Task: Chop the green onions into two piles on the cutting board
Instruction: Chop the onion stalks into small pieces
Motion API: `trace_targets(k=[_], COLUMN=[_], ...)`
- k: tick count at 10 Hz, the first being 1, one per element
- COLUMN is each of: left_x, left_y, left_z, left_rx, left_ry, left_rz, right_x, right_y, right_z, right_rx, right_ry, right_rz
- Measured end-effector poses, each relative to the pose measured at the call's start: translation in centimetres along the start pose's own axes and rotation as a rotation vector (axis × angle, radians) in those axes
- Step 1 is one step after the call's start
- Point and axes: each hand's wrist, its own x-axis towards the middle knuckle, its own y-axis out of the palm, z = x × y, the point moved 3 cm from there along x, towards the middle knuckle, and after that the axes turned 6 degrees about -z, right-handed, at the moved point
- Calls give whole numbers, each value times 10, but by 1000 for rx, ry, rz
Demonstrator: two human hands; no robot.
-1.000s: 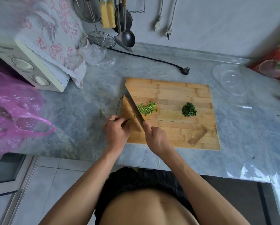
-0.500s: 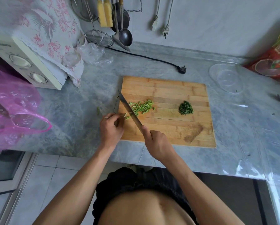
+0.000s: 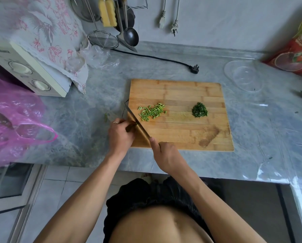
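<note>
1. The right hand (image 3: 166,155) is wrapped around the handle of the knife (image 3: 136,120), thumb lying along the top; the blade runs away and to the left, its edge down on the board (image 3: 181,137) near the left edge
2. The left hand (image 3: 120,135) is curled on a short dark stub of onion (image 3: 130,128) at the board's left edge, fingertips just beside the blade; how much stub is left cannot be told
3. The light pile (image 3: 152,112) of pale green pieces lies loosely scattered just right of the blade, left of the board's centre
4. The dark pile (image 3: 199,110), finely cut and compact, sits right of centre, well apart from the light one
5. The task looks nearly done: two piles exist and only the stub remains
6. Risk: the stub is so short that the fingertips sit right against the blade, so a slip could nick a finger
7. Risk: cutting at the very edge may send pieces onto the counter (image 3: 94,109), where a green scrap (image 3: 105,117) already lies
8. Risk: sweeping with the blade could spread the loose pile toward the dark one
</note>
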Motion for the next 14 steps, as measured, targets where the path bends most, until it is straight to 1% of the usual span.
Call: trace_targets(k=[1,2,3,4,5,6,7,8,9,10,11,12,13,14], left_x=[0,-1,-2,-3,-5,-6,-5,-7,-9,-9,-8,-8,-10,-11], left_y=[3,3,3,5,8,7,7,6,4,5,6,5,4,0], left_z=[0,-2,-3,-2,-2,-5,-5,-7,-8,-7,-6,-7,-9,-14], left_rx=[-20,-40,-69,-83,-105,-110,-100,-86,-72,-45,-21,-21,-40,9], left_ry=[-34,-55,-59,-54,-60,-45,-30,-35,-45,-66,-53,-28,-30,-30], left_rz=[18,-6,-22,-36,-57,-69,-67,-84,-106,-97,-101,-114,-105,-104], right_x=[-10,-23,-19,-23,-18,-2,-6,-8,10,19,8,3,12,29], right_y=[-15,-10,-10,-6,1,5,9,4,1,3,15,12,-8,-20], right_z=[17,18,24,27,29,33,31,29,27,27,14,12,38,39], right_rx=[-204,-324,-468,-430,-400,-423,-483,-470,-328,-165,-174,18,18,225], right_ry=[-333,-619,-636,-613,-612,-618,-691,-694,-498,-110,161,129,-155,268], right_rz=[66,-139,-144,-105,-109,-58,-129,-169,-110,83,-104,-61,-41,373])
